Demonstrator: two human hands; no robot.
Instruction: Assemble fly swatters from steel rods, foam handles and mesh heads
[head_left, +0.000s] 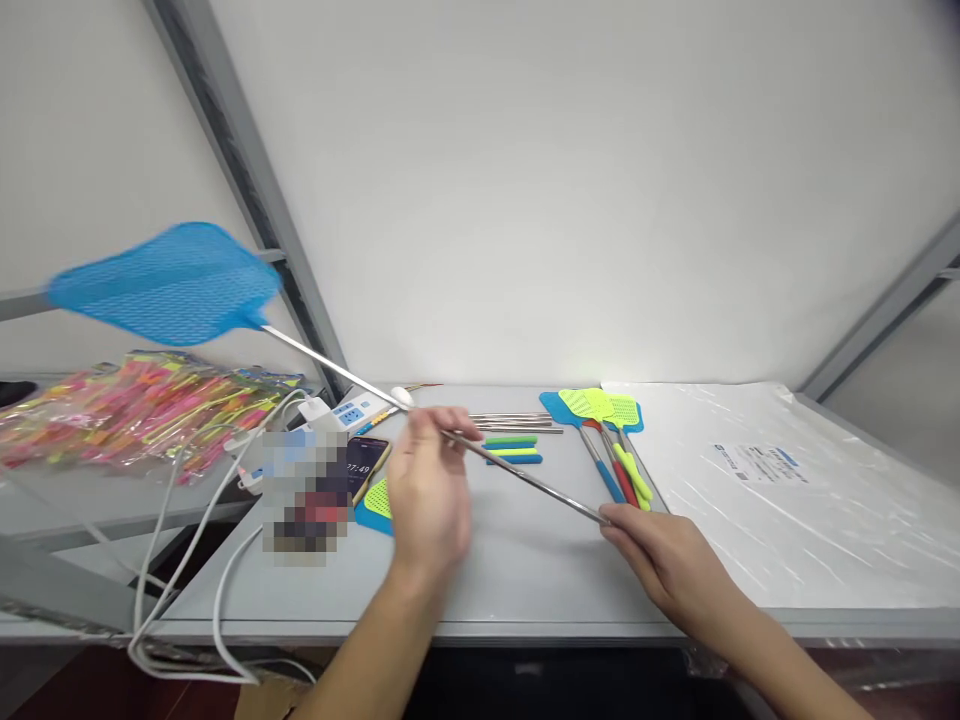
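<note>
A fly swatter with a blue mesh head (169,285) and a long thin metal rod (532,482) slants across my view, held above the table. My left hand (431,480) is closed round the rod near its middle. At the rod's lower right end, my right hand (667,555) pinches it between thumb and fingers. Beyond my hands lie several bare metal rods (517,422) and a few green, yellow and blue handle sleeves (514,452). Fly swatters with blue and yellow heads (589,405) and coloured grips rest to the right.
Bagged pink and yellow items (142,410) are heaped at the left, near white cables (217,600) and a power strip (352,412). A phone (367,462) and yellow and blue swatter heads (379,500) lie beside my left hand. White plastic wrap (810,530) covers the table's right side.
</note>
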